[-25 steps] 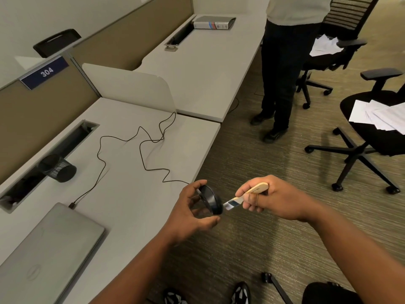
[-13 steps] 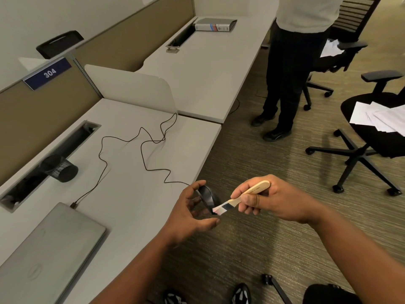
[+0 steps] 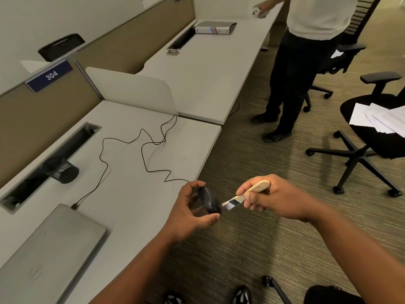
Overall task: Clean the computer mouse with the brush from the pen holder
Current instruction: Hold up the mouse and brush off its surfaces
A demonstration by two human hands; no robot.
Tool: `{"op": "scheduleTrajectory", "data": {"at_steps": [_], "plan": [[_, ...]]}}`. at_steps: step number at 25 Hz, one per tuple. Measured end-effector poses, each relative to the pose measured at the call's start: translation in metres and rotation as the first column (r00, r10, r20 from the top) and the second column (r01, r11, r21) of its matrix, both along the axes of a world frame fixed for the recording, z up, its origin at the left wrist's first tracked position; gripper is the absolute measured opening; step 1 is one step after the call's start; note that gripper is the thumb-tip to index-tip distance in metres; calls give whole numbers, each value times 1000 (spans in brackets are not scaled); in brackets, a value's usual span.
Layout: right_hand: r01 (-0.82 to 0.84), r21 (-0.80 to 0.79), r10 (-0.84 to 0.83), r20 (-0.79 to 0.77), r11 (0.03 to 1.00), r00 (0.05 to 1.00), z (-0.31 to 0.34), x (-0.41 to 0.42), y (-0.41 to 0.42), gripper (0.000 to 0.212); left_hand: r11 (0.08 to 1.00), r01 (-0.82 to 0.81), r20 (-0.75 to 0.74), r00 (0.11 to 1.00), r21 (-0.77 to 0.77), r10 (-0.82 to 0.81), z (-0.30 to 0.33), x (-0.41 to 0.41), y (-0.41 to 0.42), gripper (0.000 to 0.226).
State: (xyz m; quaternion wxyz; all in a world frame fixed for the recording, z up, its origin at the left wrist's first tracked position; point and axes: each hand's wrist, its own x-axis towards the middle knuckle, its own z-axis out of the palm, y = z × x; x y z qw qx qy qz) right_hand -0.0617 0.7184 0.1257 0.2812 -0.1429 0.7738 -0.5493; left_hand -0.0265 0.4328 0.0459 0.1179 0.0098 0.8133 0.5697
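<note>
On the pale bench [image 3: 122,194] a closed laptop [image 3: 50,249] lies left, beside a black mesh pen holder [image 3: 61,170] lying tipped, contents hidden. Off the bench edge, the left hand [image 3: 188,211] grips the black mouse [image 3: 209,201]; the right hand [image 3: 271,198] pinches the brush [image 3: 247,193], bristles touching it. Office chairs [image 3: 372,137] stand on carpet.

Dim, even light; edges bend, detail perhaps slightly soft.
</note>
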Motion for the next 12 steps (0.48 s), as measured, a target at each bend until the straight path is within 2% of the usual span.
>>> {"op": "scheduleTrajectory", "data": {"at_steps": [4, 8, 12], "plan": [[96, -53, -97, -6, 994, 995, -5, 0, -1, 17, 994, 50, -42, 998, -94, -54, 3, 0, 1, 97], [197, -135, -200, -6, 971, 980, -11, 1, -11, 15, 995, 96, 15, 995, -39, -96, -1, 2, -1, 123], [214, -136, -221, -40, 967, 974, -14, 3, -23, 19, 989, 147, 38, 989, -6, -146, -5, 4, -1, 137]]}}
